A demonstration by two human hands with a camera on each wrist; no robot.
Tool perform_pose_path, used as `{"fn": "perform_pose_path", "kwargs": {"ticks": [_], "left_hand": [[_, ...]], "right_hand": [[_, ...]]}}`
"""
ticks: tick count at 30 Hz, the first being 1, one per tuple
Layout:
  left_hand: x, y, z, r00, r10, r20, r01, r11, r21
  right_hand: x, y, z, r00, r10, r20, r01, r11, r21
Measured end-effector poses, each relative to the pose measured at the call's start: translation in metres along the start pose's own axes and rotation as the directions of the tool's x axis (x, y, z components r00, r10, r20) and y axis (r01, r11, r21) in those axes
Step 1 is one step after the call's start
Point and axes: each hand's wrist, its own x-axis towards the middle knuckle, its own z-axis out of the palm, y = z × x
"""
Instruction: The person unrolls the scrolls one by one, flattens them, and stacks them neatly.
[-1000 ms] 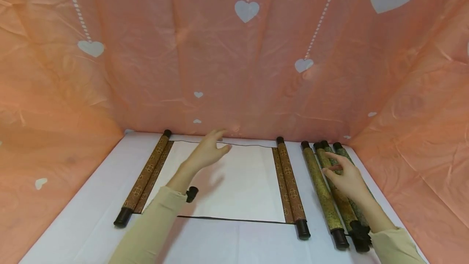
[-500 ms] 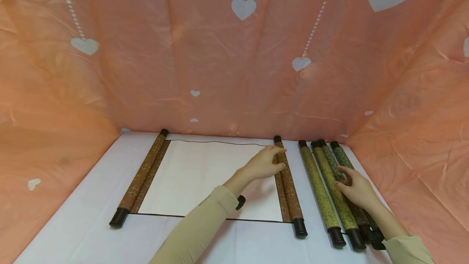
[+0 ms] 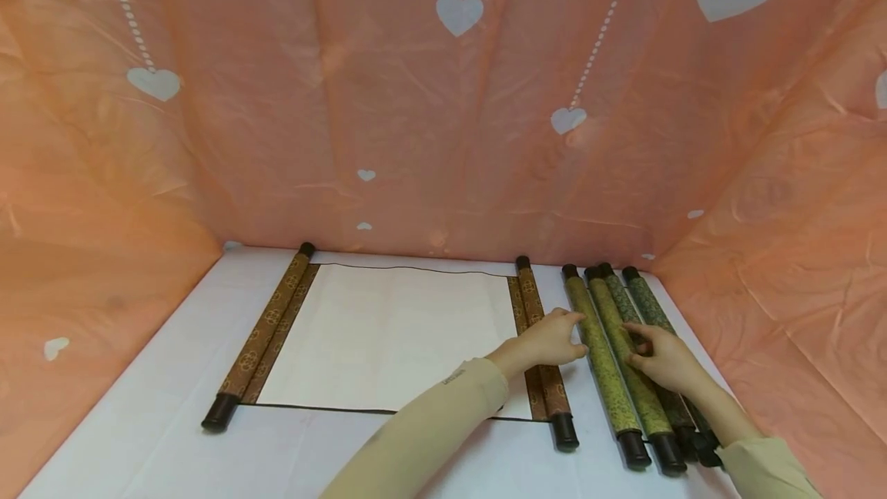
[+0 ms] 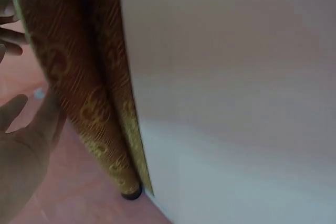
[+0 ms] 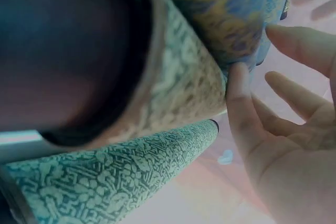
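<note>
A handscroll lies unrolled, its white paper (image 3: 388, 337) between two brown patterned rollers, the left roller (image 3: 259, 337) and the right roller (image 3: 543, 353). My left hand (image 3: 550, 339) reaches across the right roller, its fingertips close to the nearest yellow-green roller (image 3: 606, 372). Contact there cannot be made out. My right hand (image 3: 667, 360) is over the second yellow-green roller (image 3: 644, 399); in the right wrist view a fingertip (image 5: 239, 80) touches a patterned roller. Part of a dark green roller (image 3: 644, 303) is hidden under that hand.
Another green roller (image 3: 619, 295) lies between the yellow-green and dark green ones. All rest on a white tabletop (image 3: 159, 376). An orange curtain with white hearts (image 3: 416, 137) encloses the back and both sides.
My left hand has moved right, from over the paper past the brown roller to the yellow-green rollers. My right hand has come down and slightly nearer onto the rollers.
</note>
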Motion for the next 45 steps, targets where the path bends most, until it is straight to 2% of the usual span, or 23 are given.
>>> {"fn": "perform_pose_path", "kwargs": {"ticks": [3, 7, 15, 20, 28, 34, 38, 42, 45], "left_hand": [[0.003, 0.004, 0.005, 0.999, -0.024, 0.022, 0.024, 1.000, -0.004], [0.007, 0.009, 0.010, 0.999, -0.016, 0.031, 0.016, 1.000, 0.021], [0.013, 0.018, 0.019, 0.999, -0.026, 0.023, 0.026, 0.999, 0.034], [0.012, 0.020, 0.024, 0.998, -0.055, 0.015, 0.055, 0.998, -0.021], [0.010, 0.018, 0.026, 0.995, -0.096, -0.016, 0.092, 0.980, -0.174], [0.003, 0.020, 0.022, 0.992, -0.119, -0.046, 0.104, 0.964, -0.244], [-0.006, 0.024, 0.017, 0.989, -0.100, -0.105, 0.066, 0.957, -0.284], [-0.017, 0.027, 0.010, 0.981, -0.086, -0.173, 0.010, 0.916, -0.402], [-0.025, 0.027, 0.004, 0.970, -0.067, -0.234, -0.049, 0.889, -0.456]], "right_hand": [[0.001, -0.001, -0.001, 0.999, 0.018, 0.038, -0.019, 1.000, 0.012], [0.001, -0.002, -0.001, 0.995, 0.020, 0.095, -0.024, 0.999, 0.044], [0.000, -0.006, -0.001, 0.989, -0.098, 0.112, 0.089, 0.993, 0.081], [-0.001, -0.008, 0.002, 0.984, -0.116, 0.133, 0.095, 0.984, 0.153], [0.000, -0.013, 0.008, 0.995, -0.074, 0.065, 0.063, 0.985, 0.162], [-0.006, -0.019, 0.007, 1.000, -0.022, 0.001, 0.021, 0.983, 0.181], [-0.013, -0.026, 0.003, 0.998, -0.001, -0.062, 0.015, 0.974, 0.225], [-0.017, -0.037, -0.003, 0.993, -0.013, -0.114, 0.045, 0.958, 0.284], [-0.020, -0.048, -0.006, 0.991, -0.010, -0.132, 0.053, 0.945, 0.324]]}}
